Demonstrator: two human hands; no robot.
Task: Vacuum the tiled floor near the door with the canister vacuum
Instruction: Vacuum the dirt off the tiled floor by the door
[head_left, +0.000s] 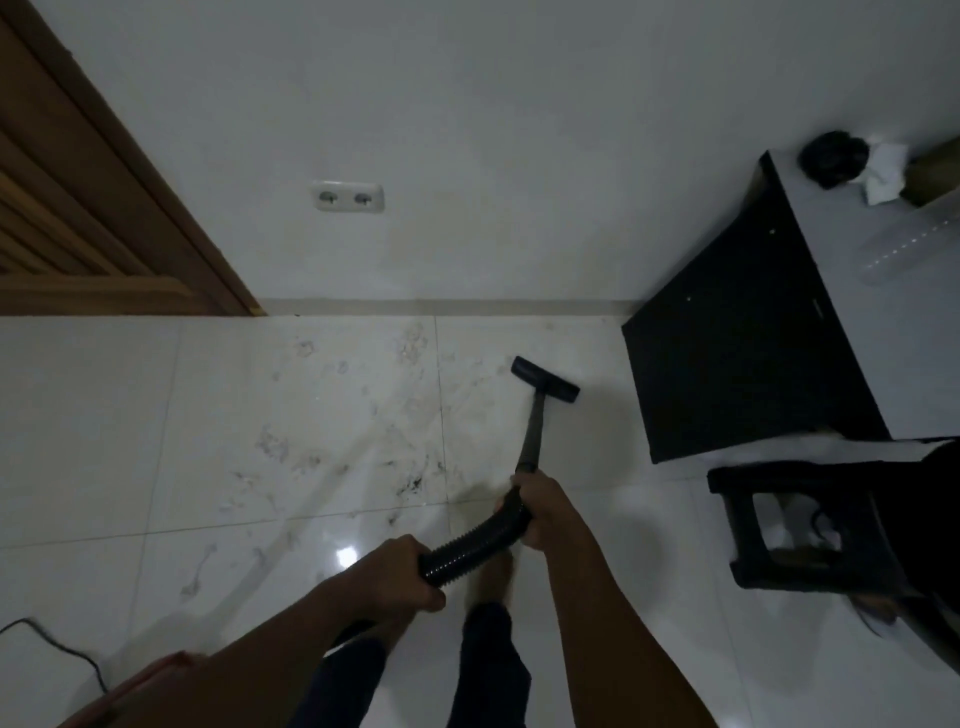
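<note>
Vacuum wand (532, 431) w/ its floor head (545, 379) stands on the tiled floor (156, 415). The head lies flat on a tile near the floor's far edge, close to the black cabinet (727, 338) and well apart from the door (78, 208) at the far left corner. The right hand (545, 512) is clenched round the curved grip where the wand meets the hose. The left hand (395, 571) grasps the ribbed hose (467, 545) lower down, near the body.

Handling, as I judge it: the wand is a stiff, thin tube, prob. light, so it steers well from its top end, and the curved grip is the correct place to hold. The hose is soft and springy and its ribs give friction, but it bends, so it only follows and cannot push. The head is a wide, flat bar, matte black, and should slide easily, because the tiles are glossy and smooth (a lamp reflects in them).

Grey smears and a dark clump of dirt (410, 483) lie left of the head, approx. mid-floor, not yet cleaned. A reddish shape (150, 680) at the near left corner may be the canister; I cannot tell. A thin cable (62, 644) lies beside it.
</note>
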